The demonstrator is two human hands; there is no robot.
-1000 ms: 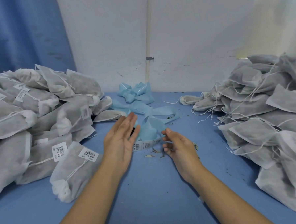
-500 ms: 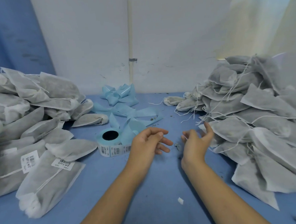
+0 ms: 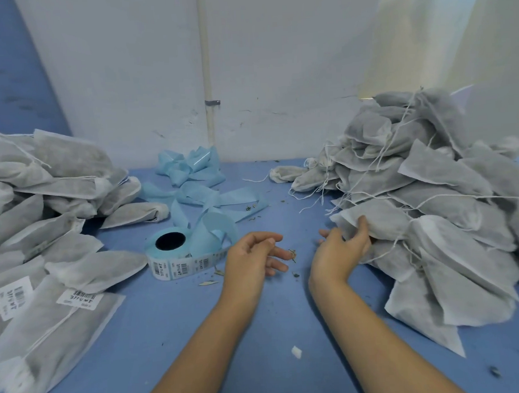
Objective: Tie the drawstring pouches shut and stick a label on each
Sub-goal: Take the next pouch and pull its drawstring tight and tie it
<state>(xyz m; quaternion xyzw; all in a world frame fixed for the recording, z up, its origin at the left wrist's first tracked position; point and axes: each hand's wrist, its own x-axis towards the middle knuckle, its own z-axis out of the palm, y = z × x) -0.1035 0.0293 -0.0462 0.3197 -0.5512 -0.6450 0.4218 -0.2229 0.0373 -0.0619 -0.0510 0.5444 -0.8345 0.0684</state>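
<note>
From my remote seat I see the right hand (image 3: 342, 252) at the near edge of the untied pile (image 3: 450, 186) on the right side of the blue table (image 3: 169, 336). Its fingers (image 3: 362, 225) curl over the front corner of one grey pouch (image 3: 382, 220), which lies in the pile with other pouches above and below it. I cannot tell how far the fingers wrap underneath, since the hand's back faces me. Loose white drawstrings trail across this heap.

The left hand (image 3: 252, 256) hovers just above the table in the middle, near the right hand but apart from it. Its fingers are loosely curled and it has hold of nothing.

Just left of that hand stands the label roll (image 3: 177, 254), lying flat with its dark core facing up and a tail of printed barcode labels reaching toward the left wrist. Behind the roll, spent pale-blue backing strip (image 3: 210, 199) lies in loops and tangles back to the wall.

The labelled pile (image 3: 42, 207) fills the left side (the nearest two pouches show white barcode stickers face up). Dried leaf bits (image 3: 208, 283) dot the table around the hands, and a small white scrap (image 3: 296, 352) lies between the forearms.
</note>
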